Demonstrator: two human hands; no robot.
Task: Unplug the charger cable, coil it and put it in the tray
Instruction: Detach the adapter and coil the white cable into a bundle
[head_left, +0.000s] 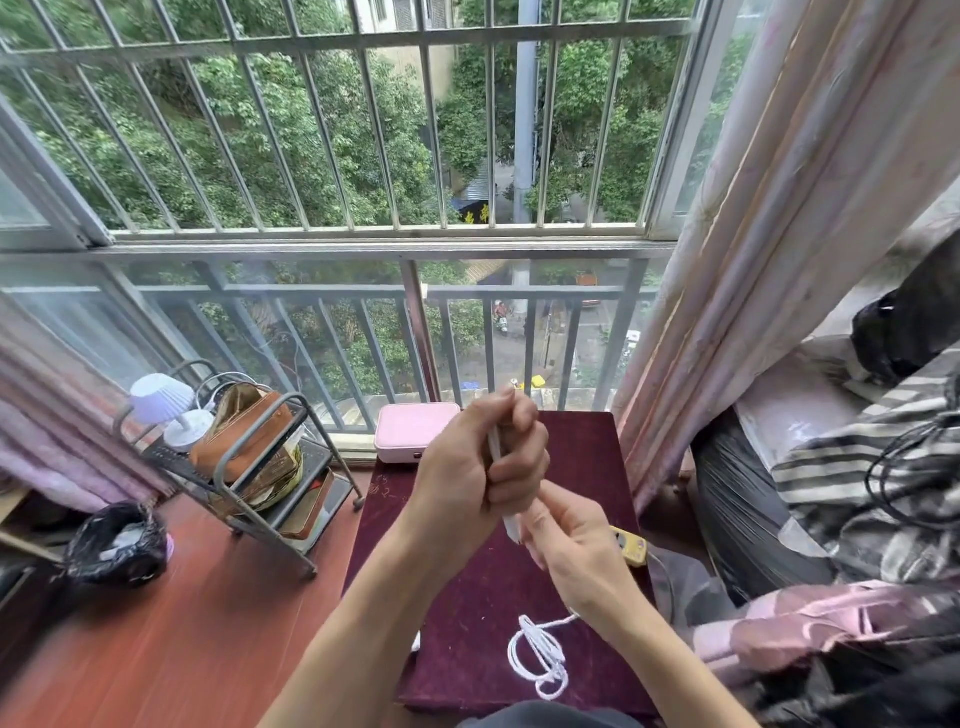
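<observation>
Clearly our left hand (470, 467) is clamped round the thin white cable (496, 452) while our right hand (571, 540) pinches its lower run. It looks light and floppy, so we judge gripping the stacked loops best, since loose turns already spill onto the bench (467, 597)

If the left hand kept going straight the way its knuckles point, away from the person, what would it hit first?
Probably the pink box at the far edge of the maroon table, then the window railing. The left hand, closed on the white cable, seems higher, so depth is unclear.

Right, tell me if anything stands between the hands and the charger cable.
Nothing visible does. The left hand is closed around the charger cable, and the right hand pinches it just below. The rest of it trails in loops onto the maroon table, apart from the yellow object.
</observation>
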